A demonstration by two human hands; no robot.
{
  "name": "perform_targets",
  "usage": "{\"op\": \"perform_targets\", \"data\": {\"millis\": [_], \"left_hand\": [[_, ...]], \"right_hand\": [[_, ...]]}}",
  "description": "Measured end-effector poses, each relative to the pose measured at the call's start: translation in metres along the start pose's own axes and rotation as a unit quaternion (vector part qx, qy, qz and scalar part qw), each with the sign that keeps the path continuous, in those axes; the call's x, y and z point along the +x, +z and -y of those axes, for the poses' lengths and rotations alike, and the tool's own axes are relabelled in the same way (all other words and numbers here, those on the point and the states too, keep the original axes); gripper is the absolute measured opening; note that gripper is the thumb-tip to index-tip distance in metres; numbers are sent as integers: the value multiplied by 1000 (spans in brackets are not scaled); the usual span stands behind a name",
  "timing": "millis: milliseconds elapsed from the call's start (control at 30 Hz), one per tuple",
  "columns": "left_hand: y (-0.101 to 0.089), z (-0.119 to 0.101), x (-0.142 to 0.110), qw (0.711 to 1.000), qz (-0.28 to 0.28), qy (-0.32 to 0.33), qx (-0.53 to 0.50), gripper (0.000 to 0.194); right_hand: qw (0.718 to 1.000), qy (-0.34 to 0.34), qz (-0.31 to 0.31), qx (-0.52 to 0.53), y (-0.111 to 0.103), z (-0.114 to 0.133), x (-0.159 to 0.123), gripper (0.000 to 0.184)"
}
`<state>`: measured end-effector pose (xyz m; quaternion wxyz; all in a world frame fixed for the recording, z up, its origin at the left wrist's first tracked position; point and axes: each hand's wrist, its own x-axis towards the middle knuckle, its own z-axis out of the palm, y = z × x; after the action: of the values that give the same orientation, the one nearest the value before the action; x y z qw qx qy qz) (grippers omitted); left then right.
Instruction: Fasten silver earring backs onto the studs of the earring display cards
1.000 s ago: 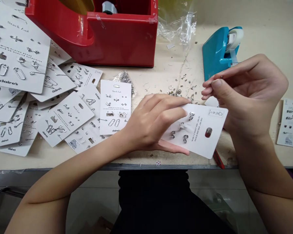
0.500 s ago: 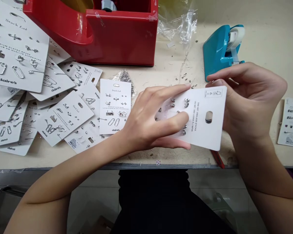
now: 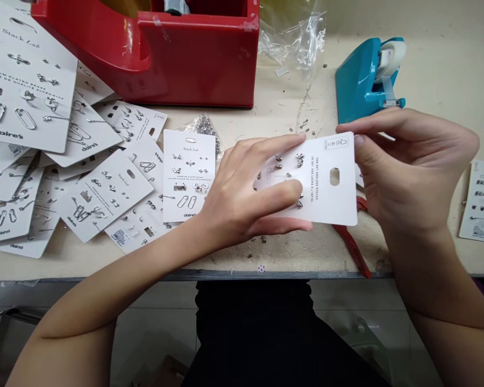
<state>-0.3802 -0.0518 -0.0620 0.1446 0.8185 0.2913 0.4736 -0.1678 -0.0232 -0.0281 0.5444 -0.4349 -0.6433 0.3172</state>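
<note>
My left hand (image 3: 246, 188) holds a white earring card (image 3: 334, 201) between its spread thumb and fingers. Pairs of small metal studs poke through this side, which bears printed text and a hanging slot. At the card's upper right corner is my right hand (image 3: 411, 156), thumb and index finger drawn together in a pinch. Whether anything small sits between those fingertips is hidden. Just behind that hand stands a teal tape dispenser (image 3: 357, 80) with a roll of clear tape. Partly under the card lies a red-handled tool (image 3: 353, 250).
Many filled earring cards (image 3: 108, 193) overlap at the left, beside a big red tape dispenser (image 3: 201, 59). One card (image 3: 189, 177) leans near a bag of small metal parts (image 3: 205, 126). Another card (image 3: 482, 201) lies far right. Clear plastic (image 3: 302, 43) and loose bits lie behind.
The card in my left hand has shifted left and slightly up and turned a little, showing more of the red-handled tool. My right hand stays near the same spot, now at the card's edge.
</note>
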Motion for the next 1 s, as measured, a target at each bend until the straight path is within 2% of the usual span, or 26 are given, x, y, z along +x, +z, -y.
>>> {"op": "perform_targets", "data": {"millis": [100,200,233,300,367,467,533,633,833,1000], "left_hand": [[2,-1,0,993,-4,-71,-99,37],[3,-3,3,961,-60,-176,-204,50],[2,-4,5,945,-72,-224,-229,57],[-1,-7,10,899,-58,-333,-279,67],[-4,-10,16,844,-47,-402,-352,71],[-5,-17,22,770,-65,-444,-455,66],[-4,-20,23,737,-82,-454,-493,67],[-2,-21,21,723,-83,-444,-523,67],[-1,-17,17,729,-84,-425,-531,59],[-3,-17,17,724,-67,-424,-540,58]], "right_hand": [[1000,-14,-2,21,1,0,-1,38],[999,3,19,33,2,1,-4,39],[999,12,30,35,3,1,-5,38],[998,20,46,45,4,4,-9,38],[996,34,53,57,6,9,-12,37],[995,53,63,65,10,16,-15,36],[994,50,71,61,11,20,-16,34],[994,41,93,46,11,24,-19,29],[989,1,141,42,9,21,-21,33],[988,4,143,63,11,17,-21,26]]}}
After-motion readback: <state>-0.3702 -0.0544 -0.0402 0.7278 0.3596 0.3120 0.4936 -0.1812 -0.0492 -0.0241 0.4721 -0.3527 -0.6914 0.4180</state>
